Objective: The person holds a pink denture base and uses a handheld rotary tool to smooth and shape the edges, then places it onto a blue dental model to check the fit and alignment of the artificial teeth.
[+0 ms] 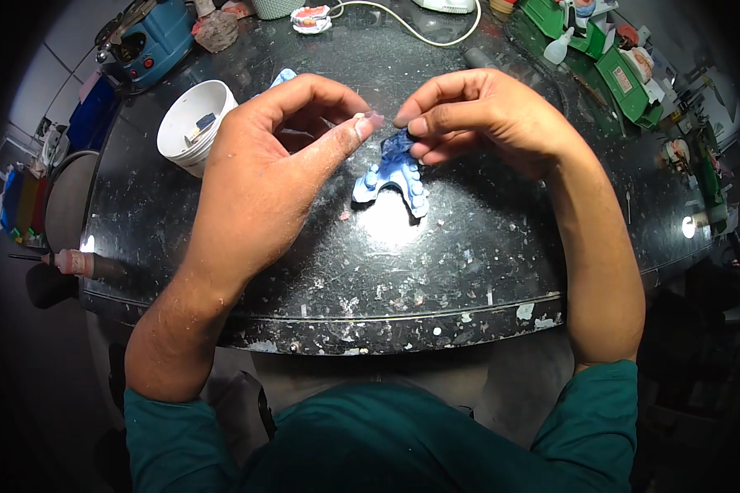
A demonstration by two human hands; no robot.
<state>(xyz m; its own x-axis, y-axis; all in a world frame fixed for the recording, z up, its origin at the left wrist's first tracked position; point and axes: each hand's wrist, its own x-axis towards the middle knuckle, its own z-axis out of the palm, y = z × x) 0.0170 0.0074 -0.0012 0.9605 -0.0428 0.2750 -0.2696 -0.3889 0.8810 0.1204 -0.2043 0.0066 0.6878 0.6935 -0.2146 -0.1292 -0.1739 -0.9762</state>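
A light blue dental cast, horseshoe-shaped with tooth forms along both arms, sits above the lit patch of the bench. Its far end is dark blue. My right hand is closed there, thumb and fingers pinching that dark end. My left hand, dusted with pale powder, is closed in a pinch just left of the same end. Between its thumb and index fingertip shows a small pale, partly see-through bit, too small to name. Another light blue piece peeks out behind my left hand.
A white tub with small pieces inside stands beside my left hand. Behind it is a blue machine. A pink-and-white cast and a white cable lie at the back. Green trays and a dropper bottle are at far right.
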